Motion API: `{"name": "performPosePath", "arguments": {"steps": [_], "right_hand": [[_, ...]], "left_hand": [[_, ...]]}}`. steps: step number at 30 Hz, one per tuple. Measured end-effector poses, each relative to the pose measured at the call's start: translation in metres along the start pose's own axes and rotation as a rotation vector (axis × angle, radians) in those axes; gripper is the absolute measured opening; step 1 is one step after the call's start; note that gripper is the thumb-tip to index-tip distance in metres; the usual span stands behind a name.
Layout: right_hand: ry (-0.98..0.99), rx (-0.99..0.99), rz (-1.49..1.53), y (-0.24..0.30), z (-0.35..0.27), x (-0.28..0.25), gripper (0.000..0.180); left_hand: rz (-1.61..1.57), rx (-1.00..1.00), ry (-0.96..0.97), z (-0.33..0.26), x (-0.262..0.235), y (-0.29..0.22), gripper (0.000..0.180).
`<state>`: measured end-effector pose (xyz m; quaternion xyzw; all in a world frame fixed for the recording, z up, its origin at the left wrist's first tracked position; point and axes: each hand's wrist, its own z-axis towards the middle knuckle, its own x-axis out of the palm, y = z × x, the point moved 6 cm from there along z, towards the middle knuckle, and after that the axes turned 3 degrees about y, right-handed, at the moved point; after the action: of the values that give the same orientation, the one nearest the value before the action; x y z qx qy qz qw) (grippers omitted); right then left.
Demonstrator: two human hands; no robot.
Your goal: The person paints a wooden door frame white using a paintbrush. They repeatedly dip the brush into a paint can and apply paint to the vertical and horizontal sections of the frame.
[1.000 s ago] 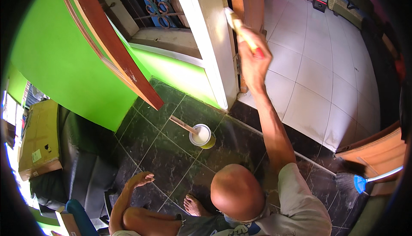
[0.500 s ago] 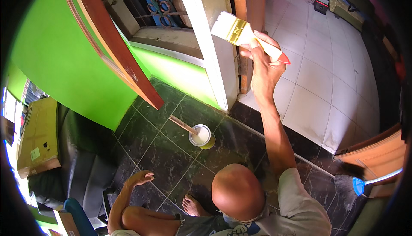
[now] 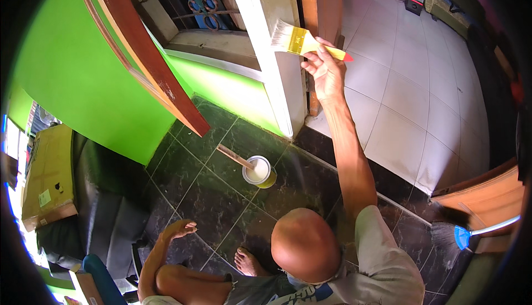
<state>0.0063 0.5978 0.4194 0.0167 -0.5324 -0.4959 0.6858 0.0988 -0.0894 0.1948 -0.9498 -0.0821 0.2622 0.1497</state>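
Observation:
My right hand (image 3: 328,75) is raised and grips a wide flat paintbrush (image 3: 300,42) by its pale, red-tipped handle. Its whitish bristles point left and lie against the white-painted door frame post (image 3: 267,55), seemingly touching it. Low on the left, my left hand (image 3: 181,229) hangs loosely beside my bent knee, fingers slightly curled and apart, with nothing in it. Between my hands, on the dark floor, stands an open paint can (image 3: 266,183) holding white paint. A wooden stirring stick (image 3: 234,155) leans out of it to the left.
An open brown window shutter (image 3: 158,78) juts out before the green wall (image 3: 72,78). Black tiles (image 3: 216,205) meet a white-tiled room (image 3: 399,105) at right. A blue broom (image 3: 461,237) lies near a wooden door (image 3: 490,200); a cardboard box (image 3: 52,177) sits on a black sofa (image 3: 105,205).
My right hand has moved left and slightly down, tilting the paintbrush closer to level against the white post. My left hand and the paint can stay in place.

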Motion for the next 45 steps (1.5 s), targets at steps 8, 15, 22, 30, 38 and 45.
{"name": "performPosePath", "arguments": {"steps": [8,15,22,30,38,45], "right_hand": [[-0.093,0.005,0.093,-0.004,-0.02,-0.013,0.032],[-0.361,-0.023,-0.334,0.008,-0.066,-0.041,0.031],[-0.127,-0.058,-0.742,0.06,-0.01,0.045,0.031],[-0.065,-0.388,-0.341,0.111,0.021,0.108,0.035],[-0.476,-0.006,-0.1,-0.019,-0.076,-0.021,0.048],[-0.54,-0.034,-0.369,-0.033,-0.11,-0.083,0.028]], "left_hand": [[0.016,0.049,-0.025,0.001,-0.007,-0.03,0.048],[-0.099,0.088,-0.039,0.009,-0.008,-0.005,0.053],[-0.065,0.047,0.003,0.006,-0.004,-0.02,0.054],[-0.089,0.052,-0.001,0.012,-0.003,-0.008,0.052],[-0.033,0.029,0.003,-0.006,-0.001,-0.011,0.05],[-0.041,0.061,-0.003,0.006,-0.005,-0.017,0.052]]}}
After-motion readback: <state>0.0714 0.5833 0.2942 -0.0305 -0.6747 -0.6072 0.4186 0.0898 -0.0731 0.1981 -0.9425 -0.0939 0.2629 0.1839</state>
